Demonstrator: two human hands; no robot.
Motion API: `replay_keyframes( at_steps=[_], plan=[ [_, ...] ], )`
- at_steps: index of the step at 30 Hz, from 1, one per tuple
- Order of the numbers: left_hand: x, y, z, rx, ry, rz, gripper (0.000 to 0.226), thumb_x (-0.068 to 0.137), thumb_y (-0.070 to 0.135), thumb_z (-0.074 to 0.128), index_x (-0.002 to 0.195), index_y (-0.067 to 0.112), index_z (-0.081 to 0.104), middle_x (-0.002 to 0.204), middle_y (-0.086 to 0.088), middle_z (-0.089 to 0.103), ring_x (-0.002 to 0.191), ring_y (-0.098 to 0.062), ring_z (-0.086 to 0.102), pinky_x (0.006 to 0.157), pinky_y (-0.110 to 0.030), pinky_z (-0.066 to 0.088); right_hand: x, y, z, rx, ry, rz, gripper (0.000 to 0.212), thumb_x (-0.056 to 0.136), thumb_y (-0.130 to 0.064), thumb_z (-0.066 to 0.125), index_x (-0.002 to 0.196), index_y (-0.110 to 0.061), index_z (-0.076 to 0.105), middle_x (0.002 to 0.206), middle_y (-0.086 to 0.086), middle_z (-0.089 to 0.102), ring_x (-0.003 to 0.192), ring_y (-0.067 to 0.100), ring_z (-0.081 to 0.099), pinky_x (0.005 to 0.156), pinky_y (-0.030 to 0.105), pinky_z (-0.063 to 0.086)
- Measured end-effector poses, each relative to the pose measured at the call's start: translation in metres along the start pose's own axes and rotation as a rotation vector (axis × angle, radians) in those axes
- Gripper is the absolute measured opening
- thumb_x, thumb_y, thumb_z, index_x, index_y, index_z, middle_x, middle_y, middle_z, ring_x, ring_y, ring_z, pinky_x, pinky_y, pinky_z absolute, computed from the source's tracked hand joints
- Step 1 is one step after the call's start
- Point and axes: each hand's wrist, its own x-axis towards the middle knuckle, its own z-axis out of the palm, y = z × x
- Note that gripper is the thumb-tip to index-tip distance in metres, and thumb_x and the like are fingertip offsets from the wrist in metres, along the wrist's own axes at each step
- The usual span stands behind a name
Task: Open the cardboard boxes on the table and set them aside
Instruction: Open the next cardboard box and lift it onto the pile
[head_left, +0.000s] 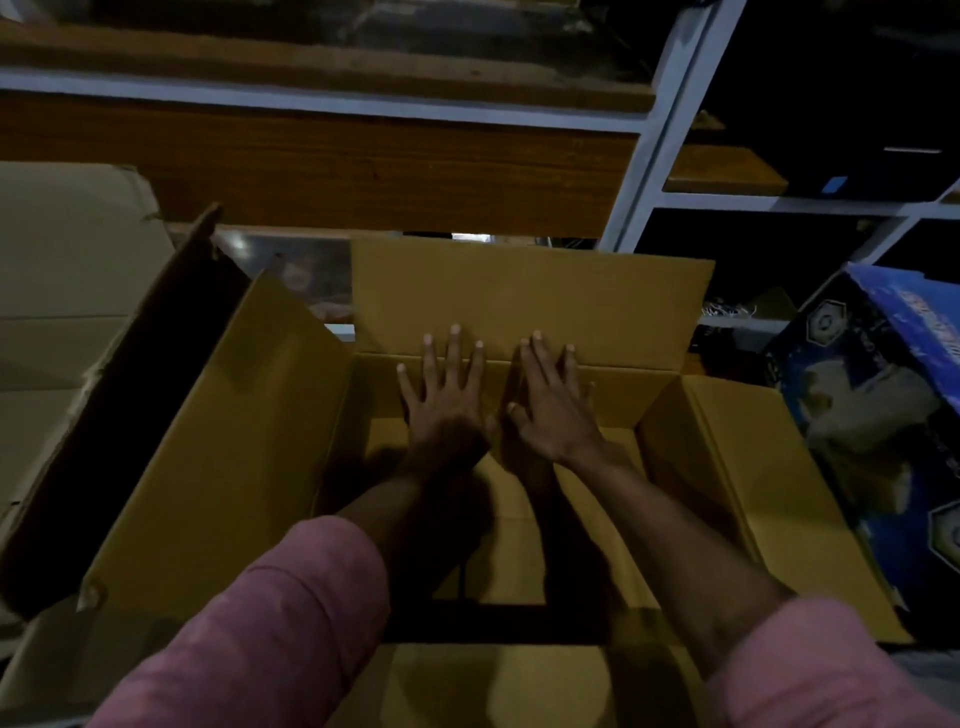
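Note:
A yellow-brown cardboard box (727, 467) stands open in front of me, all its flaps spread. Its far flap (530, 296) stands up at the back, the left flap (223, 457) and right flap (769, 499) lean outward. My left hand (447, 395) and my right hand (553, 402) lie side by side, fingers straight and spread, pressing flat on the far wall and the fold of the far flap. Both forearms reach across the box's hollow inside, pink sleeves rolled up near the elbows.
Another opened cardboard box (62, 322) with a dark inside stands at the left. A blue printed carton (883, 405) leans at the right. Behind the box run a wooden shelf board (332, 166) and a white metal rack post (654, 135).

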Motion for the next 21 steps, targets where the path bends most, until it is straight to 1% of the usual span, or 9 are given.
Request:
replay_keyframes(
  at_steps=[3, 6, 8, 10, 12, 15, 18, 21],
  plan=[
    [0.013, -0.011, 0.012, 0.016, -0.041, 0.016, 0.099, 0.083, 0.062, 0.051, 0.161, 0.03, 0.0, 0.17, -0.004, -0.012, 0.154, -0.04, -0.009, 0.113, -0.074, 0.006, 0.012, 0.006, 0.009, -0.053, -0.028, 0.028, 0.083, 0.101, -0.039, 0.052, 0.162, -0.027, -0.003, 0.165, -0.015, -0.023, 0.151, 0.033, -0.025, 0.114, 0.073, 0.004],
    [0.017, -0.018, 0.019, 0.036, -0.068, 0.021, 0.105, 0.081, 0.059, 0.064, 0.161, 0.031, 0.003, 0.171, -0.003, -0.003, 0.155, -0.039, -0.002, 0.112, -0.076, 0.011, 0.021, 0.013, 0.013, -0.093, -0.052, 0.022, 0.084, 0.099, -0.039, 0.055, 0.161, -0.027, -0.001, 0.167, -0.015, -0.018, 0.152, 0.032, -0.021, 0.113, 0.075, 0.01],
    [0.02, -0.018, 0.019, 0.032, -0.096, 0.032, 0.106, 0.083, 0.057, 0.066, 0.16, 0.033, -0.002, 0.17, -0.002, -0.007, 0.155, -0.039, -0.005, 0.112, -0.075, 0.01, 0.023, 0.015, 0.015, -0.1, -0.053, 0.017, 0.086, 0.098, -0.038, 0.058, 0.161, -0.027, 0.001, 0.167, -0.014, -0.014, 0.153, 0.033, -0.018, 0.113, 0.076, 0.014],
    [0.02, -0.017, 0.018, 0.032, -0.094, 0.029, 0.106, 0.084, 0.055, 0.065, 0.16, 0.033, -0.005, 0.17, -0.001, -0.011, 0.154, -0.038, -0.008, 0.113, -0.074, 0.007, 0.022, 0.015, 0.017, -0.108, -0.045, 0.016, 0.088, 0.097, -0.036, 0.059, 0.161, -0.026, 0.0, 0.167, -0.013, -0.015, 0.153, 0.033, -0.019, 0.112, 0.074, 0.016],
    [0.017, -0.017, 0.016, 0.03, -0.088, 0.029, 0.105, 0.084, 0.053, 0.066, 0.16, 0.032, -0.004, 0.17, -0.001, -0.01, 0.154, -0.038, -0.009, 0.113, -0.074, 0.006, 0.017, 0.014, 0.017, -0.122, -0.035, 0.012, 0.088, 0.098, -0.035, 0.058, 0.161, -0.026, -0.001, 0.167, -0.011, -0.017, 0.152, 0.033, -0.021, 0.113, 0.072, 0.016],
    [0.006, -0.016, 0.011, 0.043, -0.069, 0.04, 0.108, 0.079, 0.052, 0.07, 0.161, 0.031, 0.004, 0.17, -0.004, -0.006, 0.155, -0.038, -0.003, 0.112, -0.075, 0.011, 0.006, 0.012, 0.014, -0.122, -0.04, -0.002, 0.083, 0.099, -0.034, 0.057, 0.161, -0.025, 0.002, 0.168, -0.009, -0.017, 0.153, 0.033, -0.019, 0.115, 0.068, 0.015],
    [-0.014, -0.012, 0.004, 0.029, -0.045, 0.028, 0.105, 0.08, 0.051, 0.066, 0.162, 0.029, 0.004, 0.17, -0.005, -0.01, 0.155, -0.039, -0.001, 0.111, -0.075, 0.014, -0.014, 0.011, 0.013, -0.075, -0.061, 0.002, 0.077, 0.101, -0.037, 0.052, 0.161, -0.024, 0.005, 0.169, -0.005, -0.01, 0.155, 0.032, -0.009, 0.117, 0.064, 0.017],
    [-0.046, -0.006, -0.006, 0.006, -0.11, 0.048, 0.097, 0.089, 0.052, 0.058, 0.161, 0.027, -0.001, 0.168, -0.006, -0.018, 0.155, -0.039, -0.005, 0.114, -0.073, 0.012, -0.046, 0.006, 0.013, -0.04, -0.12, 0.018, 0.068, 0.103, -0.039, 0.047, 0.16, -0.023, 0.013, 0.169, 0.001, 0.005, 0.153, 0.033, 0.009, 0.115, 0.056, 0.025]
  ],
)
